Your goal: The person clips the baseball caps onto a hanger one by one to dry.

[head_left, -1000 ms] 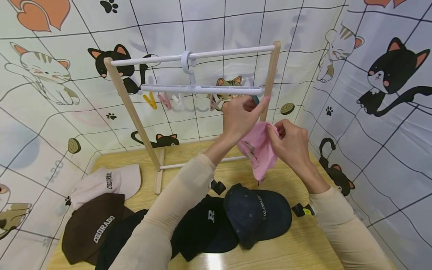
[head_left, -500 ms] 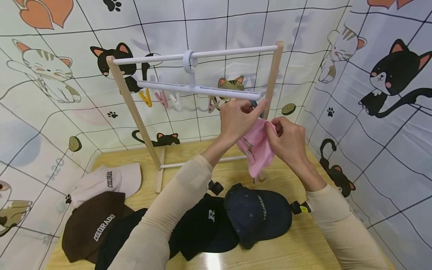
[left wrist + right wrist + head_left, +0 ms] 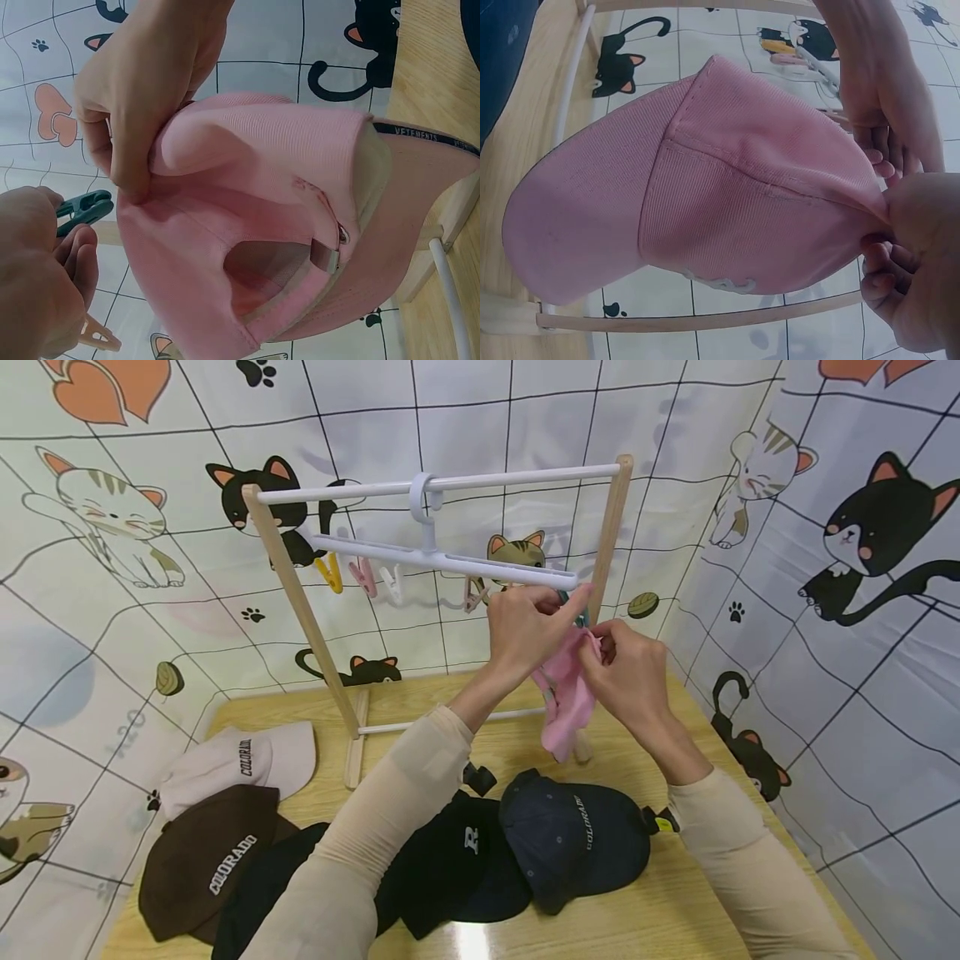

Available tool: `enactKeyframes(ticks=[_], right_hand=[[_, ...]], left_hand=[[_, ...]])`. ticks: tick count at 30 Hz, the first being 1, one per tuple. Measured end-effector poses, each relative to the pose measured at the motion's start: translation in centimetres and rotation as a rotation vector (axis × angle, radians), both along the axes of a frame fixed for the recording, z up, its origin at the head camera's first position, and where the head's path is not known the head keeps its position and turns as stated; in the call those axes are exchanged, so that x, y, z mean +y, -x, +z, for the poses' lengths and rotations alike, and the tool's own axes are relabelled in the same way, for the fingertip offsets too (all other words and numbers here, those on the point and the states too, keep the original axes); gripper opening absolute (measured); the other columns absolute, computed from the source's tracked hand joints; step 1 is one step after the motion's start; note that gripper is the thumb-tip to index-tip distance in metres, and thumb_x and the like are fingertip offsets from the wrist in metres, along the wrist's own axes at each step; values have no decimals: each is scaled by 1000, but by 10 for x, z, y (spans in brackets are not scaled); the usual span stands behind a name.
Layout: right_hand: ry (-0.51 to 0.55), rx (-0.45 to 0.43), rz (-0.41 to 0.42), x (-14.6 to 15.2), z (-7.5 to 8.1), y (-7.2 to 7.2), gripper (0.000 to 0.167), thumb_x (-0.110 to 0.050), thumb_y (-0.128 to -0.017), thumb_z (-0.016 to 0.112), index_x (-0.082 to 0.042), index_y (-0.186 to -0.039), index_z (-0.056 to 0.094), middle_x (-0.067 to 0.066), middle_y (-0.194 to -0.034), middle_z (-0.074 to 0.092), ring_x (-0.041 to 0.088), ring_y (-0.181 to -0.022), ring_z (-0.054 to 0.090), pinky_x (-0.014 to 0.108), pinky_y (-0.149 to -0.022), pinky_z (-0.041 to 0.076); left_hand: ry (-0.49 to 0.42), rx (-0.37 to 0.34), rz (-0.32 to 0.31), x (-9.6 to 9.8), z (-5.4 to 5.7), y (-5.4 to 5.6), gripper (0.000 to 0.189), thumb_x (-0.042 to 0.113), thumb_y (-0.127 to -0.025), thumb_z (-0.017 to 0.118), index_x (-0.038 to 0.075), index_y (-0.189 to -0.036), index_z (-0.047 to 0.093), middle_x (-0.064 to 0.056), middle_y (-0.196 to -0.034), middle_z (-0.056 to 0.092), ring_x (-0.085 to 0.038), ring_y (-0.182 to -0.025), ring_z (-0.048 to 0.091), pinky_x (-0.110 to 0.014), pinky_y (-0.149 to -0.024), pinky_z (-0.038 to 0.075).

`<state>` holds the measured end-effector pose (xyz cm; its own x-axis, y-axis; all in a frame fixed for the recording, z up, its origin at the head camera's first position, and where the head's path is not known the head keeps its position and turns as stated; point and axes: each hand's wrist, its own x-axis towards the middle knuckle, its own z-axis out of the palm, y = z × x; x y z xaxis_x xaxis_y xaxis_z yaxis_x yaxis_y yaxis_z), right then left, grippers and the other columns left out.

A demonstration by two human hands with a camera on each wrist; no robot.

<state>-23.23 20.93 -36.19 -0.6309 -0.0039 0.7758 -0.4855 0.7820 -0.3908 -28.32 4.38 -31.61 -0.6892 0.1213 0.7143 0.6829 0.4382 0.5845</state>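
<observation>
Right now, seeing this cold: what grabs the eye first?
The pink cap, pinched by its crown in the right hand below the right end of the tilted hanger. Just beside it, the left hand grips a green clip. After that, the loud cat-print backdrop behind the rack, and the caps spread across the table below.
</observation>
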Motion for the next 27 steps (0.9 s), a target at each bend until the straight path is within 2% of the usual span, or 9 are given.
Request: enactKeyframes(ticks=[4,10,14,19,27], right_hand=[[12,5,-12,-4,1,0,18,-10,-101,74,8,-99,76,18,-70,75,30,-57,68,18,-62,38],[35,10,-48,-10,2,0,19,-12,-100,76,7,-96,73,18,-71,76,32,-58,70,18,-62,38],[46,5,-73,-13,2,1,20,-12,-100,74,7,-96,73,19,-71,75,33,-57,68,23,-61,38],[55,-11,-88,-15,3,3,21,-13,-100,74,8,-97,72,19,-71,74,33,-56,66,25,-60,38],[74,-27,-64,-19,3,3,23,-14,-101,76,8,-99,72,19,-73,75,33,-59,70,16,-61,36]], left_hand=[[9,42,13,0,-1,0,45,40,-101,83,11,-66,83,-2,-65,80,-13,-55,67,-17,-57,32],[24,91,28,1,-1,2,48,38,-100,83,11,-62,80,-2,-58,75,-6,-50,49,-16,-57,26],[36,110,40,1,-2,2,49,37,-100,84,11,-60,78,-2,-56,72,-5,-51,43,-16,-59,25],[46,128,49,1,-2,2,51,36,-101,83,11,-58,76,-2,-55,70,-7,-52,42,-17,-60,23],[56,146,64,1,-3,1,51,34,-102,84,11,-57,74,-1,-54,69,-8,-52,43,-15,-58,21]])
